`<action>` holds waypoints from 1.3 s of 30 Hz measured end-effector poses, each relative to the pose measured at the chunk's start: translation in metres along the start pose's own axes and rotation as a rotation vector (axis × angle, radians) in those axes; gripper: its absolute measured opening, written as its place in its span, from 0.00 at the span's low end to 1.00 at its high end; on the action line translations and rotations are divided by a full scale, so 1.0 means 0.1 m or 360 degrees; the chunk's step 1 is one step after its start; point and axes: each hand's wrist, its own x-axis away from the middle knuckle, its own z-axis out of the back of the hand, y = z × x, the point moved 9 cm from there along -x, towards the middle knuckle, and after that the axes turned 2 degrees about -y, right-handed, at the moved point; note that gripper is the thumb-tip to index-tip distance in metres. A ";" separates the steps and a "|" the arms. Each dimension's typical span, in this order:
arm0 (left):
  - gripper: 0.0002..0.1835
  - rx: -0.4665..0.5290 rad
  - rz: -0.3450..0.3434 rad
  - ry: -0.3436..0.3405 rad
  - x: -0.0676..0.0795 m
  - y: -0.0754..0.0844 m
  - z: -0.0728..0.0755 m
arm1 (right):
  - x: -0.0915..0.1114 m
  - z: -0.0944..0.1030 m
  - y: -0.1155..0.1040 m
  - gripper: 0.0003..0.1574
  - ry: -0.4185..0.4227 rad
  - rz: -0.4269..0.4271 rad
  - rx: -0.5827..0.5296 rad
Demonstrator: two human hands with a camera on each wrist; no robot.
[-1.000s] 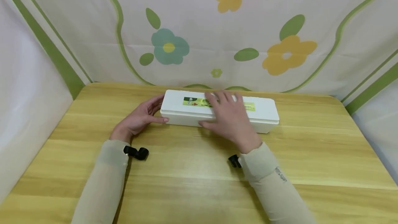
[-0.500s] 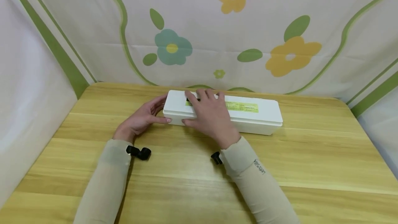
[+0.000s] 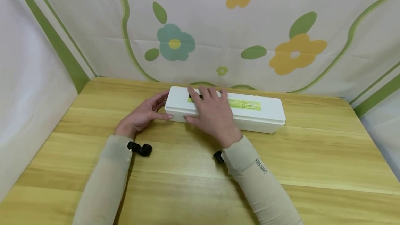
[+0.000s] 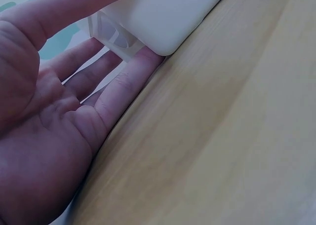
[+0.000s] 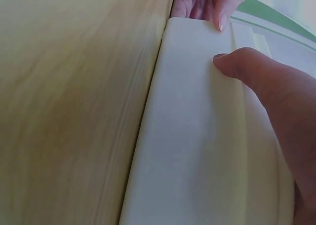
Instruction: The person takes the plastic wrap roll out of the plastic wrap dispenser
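A long white lidded box with a yellow-green label on its lid lies on the wooden table in the head view. My left hand grips its left end, thumb at the front corner and fingers behind. In the left wrist view, the little finger of that hand reaches the bottom corner of the box. Left of the box's middle, my right hand spans the lid, covering part of the label. Its thumb lies against the front side in the right wrist view; its other fingers reach toward the back edge.
The wood-grain table extends in front of the box and to both sides. Close behind stands a white cloth backdrop printed with flowers and green lines. Black wrist mounts sit at both cuffs.
My right hand has slid left along the lid, from near the middle toward the left end, uncovering the label's right part. The left hand keeps its place at the box's end.
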 end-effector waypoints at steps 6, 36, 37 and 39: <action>0.53 0.0013 0.0000 0.0003 0.00 0.02 0.00 | -0.01 0.01 -0.02 0.55 0.0014 -0.0004 0.0020; 0.54 0.0028 0.0013 0.0056 -0.02 0.07 -0.02 | -0.04 -0.01 -0.07 0.57 -0.0015 -0.0027 0.0053; 0.54 0.0024 0.0015 0.0056 -0.02 0.07 -0.02 | -0.04 -0.01 -0.08 0.56 -0.0018 -0.0028 0.0055; 0.54 0.0023 0.0018 0.0061 -0.02 0.07 -0.02 | -0.04 0.00 -0.08 0.56 -0.0023 -0.0032 0.0064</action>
